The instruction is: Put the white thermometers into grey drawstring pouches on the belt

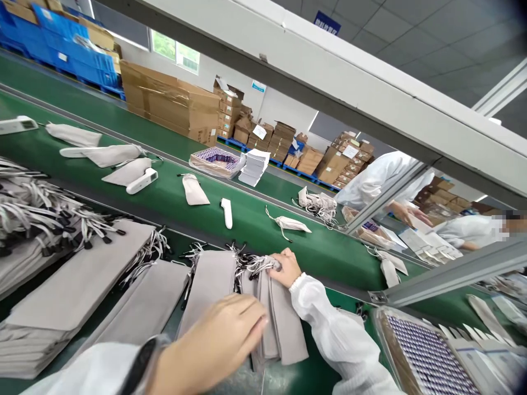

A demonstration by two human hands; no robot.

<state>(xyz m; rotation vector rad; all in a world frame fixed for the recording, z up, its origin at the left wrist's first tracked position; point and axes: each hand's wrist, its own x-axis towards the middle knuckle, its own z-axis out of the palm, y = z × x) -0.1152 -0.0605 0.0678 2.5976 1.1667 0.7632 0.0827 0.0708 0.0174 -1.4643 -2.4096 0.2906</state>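
Observation:
My right hand (287,267) is closed on the drawstring end of a grey drawstring pouch (286,323) in a small stack at the near side of the green belt. My left hand (218,334) hovers low over the pouches, back of the hand toward me. It is slightly blurred and its fingertips point right; what lies under them is hidden. Left of my right hand is another pouch stack (214,280), with white cords and black cord stoppers at its top. On the belt ahead lie a white handheld thermometer (226,213) and a loose pouch (293,224).
More pouch stacks (82,274) lie to the left. A tray of purple-and-white batteries (428,351) stands at lower right. Beyond the belt are another battery tray (216,162) and a paper stack (254,167). A metal frame post (453,280) slants at right, near co-workers in white sleeves.

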